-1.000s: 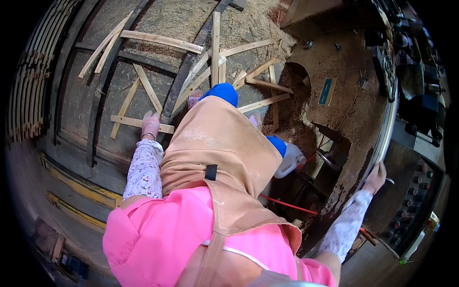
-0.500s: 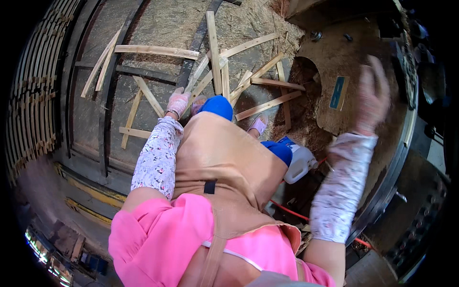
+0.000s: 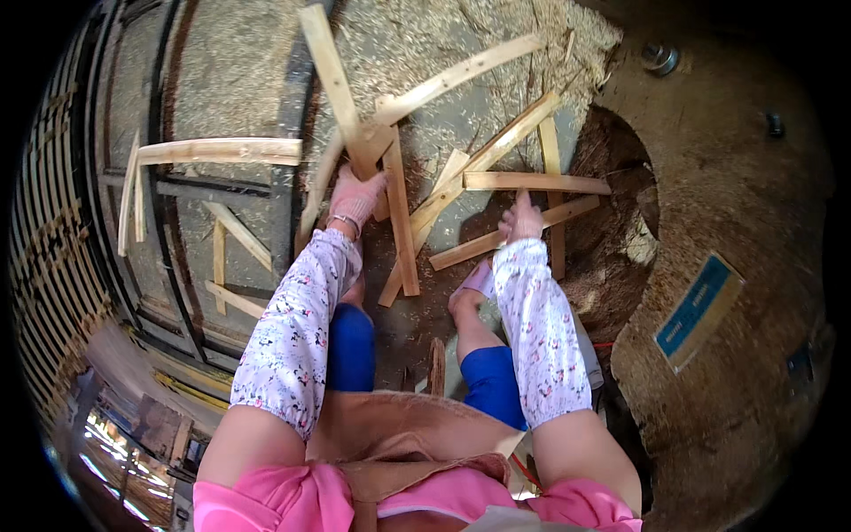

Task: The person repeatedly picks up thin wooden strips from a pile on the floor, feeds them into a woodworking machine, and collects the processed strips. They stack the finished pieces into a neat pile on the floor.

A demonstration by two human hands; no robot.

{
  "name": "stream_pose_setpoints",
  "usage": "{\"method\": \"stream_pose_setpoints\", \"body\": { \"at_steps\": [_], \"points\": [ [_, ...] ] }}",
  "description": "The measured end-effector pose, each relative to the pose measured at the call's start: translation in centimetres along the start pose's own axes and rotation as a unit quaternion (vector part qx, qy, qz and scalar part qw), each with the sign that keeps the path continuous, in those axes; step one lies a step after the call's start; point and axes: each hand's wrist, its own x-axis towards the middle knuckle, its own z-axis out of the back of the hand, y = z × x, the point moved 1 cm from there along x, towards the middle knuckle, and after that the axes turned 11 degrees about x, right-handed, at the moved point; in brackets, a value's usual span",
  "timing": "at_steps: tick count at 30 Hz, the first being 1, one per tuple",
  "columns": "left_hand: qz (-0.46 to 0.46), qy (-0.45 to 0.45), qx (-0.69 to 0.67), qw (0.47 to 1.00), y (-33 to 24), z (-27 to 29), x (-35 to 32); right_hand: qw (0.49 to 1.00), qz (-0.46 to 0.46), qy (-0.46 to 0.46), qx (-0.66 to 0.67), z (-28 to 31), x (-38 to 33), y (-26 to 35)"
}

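Observation:
Wearing a pink-white glove, my left hand (image 3: pixel 357 202) is closed round the near end of a pale wooden slat (image 3: pixel 330 75) that points away from me, over other slats. My right hand (image 3: pixel 521 218), gloved too, is lower right of it; one finger stretches out to the near edge of a crosswise slat (image 3: pixel 567 183), the other fingers partly bent. I see nothing held in it. Beneath that slat lies another slanting slat (image 3: pixel 514 233). Between my hands a narrow slat (image 3: pixel 402 213) and a longer diagonal slat (image 3: pixel 483 160) cross the pile. Farther off lies a curved slat (image 3: pixel 470 75).
Sawdust and shavings (image 3: pixel 452 31) cover the floor. Dark metal rails (image 3: pixel 173 191) and a stack of slats (image 3: pixel 58 222) stand at the left. A brown board (image 3: pixel 718 186) with a curved edge fills the right, bearing a blue-and-tan flat packet (image 3: pixel 700 310) and a metal cup-like part (image 3: pixel 659 58).
I lean farther over the pile. My right hand has come from above the board to the slats. My left hand has moved from beside my knee onto a slat, now tilted differently.

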Motion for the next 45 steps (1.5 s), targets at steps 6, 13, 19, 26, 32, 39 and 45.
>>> {"method": "stream_pose_setpoints", "body": {
  "at_steps": [6,13,19,26,32,39,45],
  "points": [
    [-0.038,-0.106,-0.085,0.99,0.1,-4.0,4.1,0.998,0.067,0.006,-0.005,-2.0,4.6,-0.8],
    [-0.318,0.039,0.057,0.946,-2.0,-5.6,-4.3,0.939,0.281,0.107,-0.164,7.2,0.4,-6.1],
    [-0.209,-0.118,0.305,0.921,-12.8,-2.4,7.3,0.824,0.168,-0.155,-0.518,11.8,10.3,1.5],
    [-0.209,0.002,0.119,0.971,-15.0,-1.1,4.5,0.946,0.307,0.043,-0.097,9.5,13.2,-2.8],
    [-0.296,-0.003,0.199,0.934,-2.0,-6.7,-3.6,0.915,0.178,0.242,-0.269,-2.6,1.2,2.0],
    [-0.176,-0.174,0.363,0.898,9.3,-1.0,1.0,0.773,0.334,0.065,-0.536,-3.1,-0.4,-2.6],
    [-0.099,-0.226,0.2,0.948,7.9,0.4,4.3,0.836,0.3,0.054,-0.457,-4.5,-1.4,-2.2]
  ]
}}
